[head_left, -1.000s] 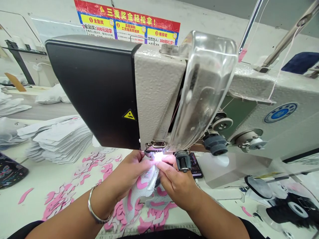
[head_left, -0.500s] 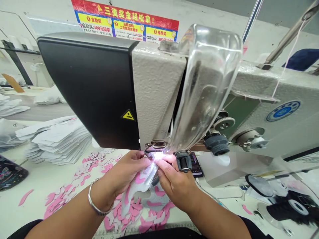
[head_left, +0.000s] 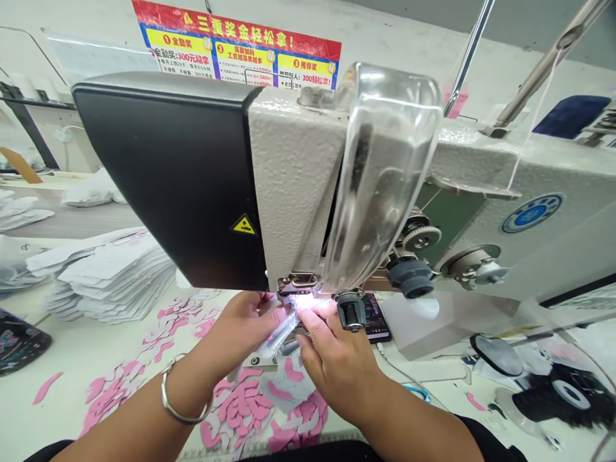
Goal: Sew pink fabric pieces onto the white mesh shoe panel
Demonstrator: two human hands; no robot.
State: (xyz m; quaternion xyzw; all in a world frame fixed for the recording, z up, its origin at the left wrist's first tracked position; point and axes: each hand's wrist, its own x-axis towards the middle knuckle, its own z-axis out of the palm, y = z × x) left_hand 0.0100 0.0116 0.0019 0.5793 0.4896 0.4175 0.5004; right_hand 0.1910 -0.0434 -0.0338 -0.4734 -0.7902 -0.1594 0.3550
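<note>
While under the presser foot (head_left: 298, 283), white mesh shoe upper (head_left: 274, 340) pinched between left hand (head_left: 248, 324) and right hand (head_left: 332, 362)

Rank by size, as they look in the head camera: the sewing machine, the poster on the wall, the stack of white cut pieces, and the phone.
1. Sewing machine
2. Poster and stack of white cut pieces: they look alike in size, so I cannot rank them.
3. Phone

Rough cream-painted metal on the sewing machine arm (head_left: 293, 173), smooth matt black panel (head_left: 163, 179) (metal or plastic, hard to tell), glossy clear plastic guard (head_left: 385, 167), shiny steel presser foot (head_left: 298, 282), white mesh fabric (head_left: 272, 340), matt pink cut pieces (head_left: 240, 407)
</note>
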